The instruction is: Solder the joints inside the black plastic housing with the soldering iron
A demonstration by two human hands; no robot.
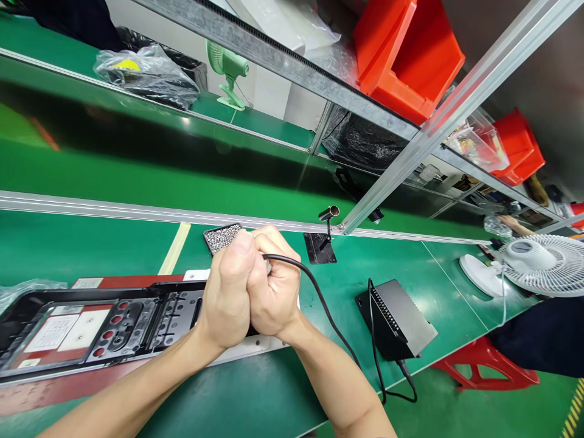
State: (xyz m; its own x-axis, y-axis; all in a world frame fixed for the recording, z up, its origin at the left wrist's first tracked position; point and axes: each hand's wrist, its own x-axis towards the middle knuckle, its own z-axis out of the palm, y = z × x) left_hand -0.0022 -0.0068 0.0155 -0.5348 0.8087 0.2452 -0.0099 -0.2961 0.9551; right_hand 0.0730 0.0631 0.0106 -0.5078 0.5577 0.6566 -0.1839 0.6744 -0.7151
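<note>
My left hand [228,289] and my right hand [274,292] are pressed together, both closed, above the right part of a black plastic housing [180,316]. From my right fist comes a black cable [314,283], which curves down to the right behind my forearm. My fingers hide most of the object at the end of this cable. What my left fist holds, if anything, is hidden. The housing lies open on a red and white base plate [132,281]. Just behind my hands sits a small black tray [221,237] of tiny metal pieces.
To the right stands a black and grey box [396,319] with cables. A small metal tube on a stand [328,213] is behind my hands, near a slanted metal post [392,170]. Farther right are a white fan [529,261] and a red stool [490,365]. Red bins [408,61] sit overhead.
</note>
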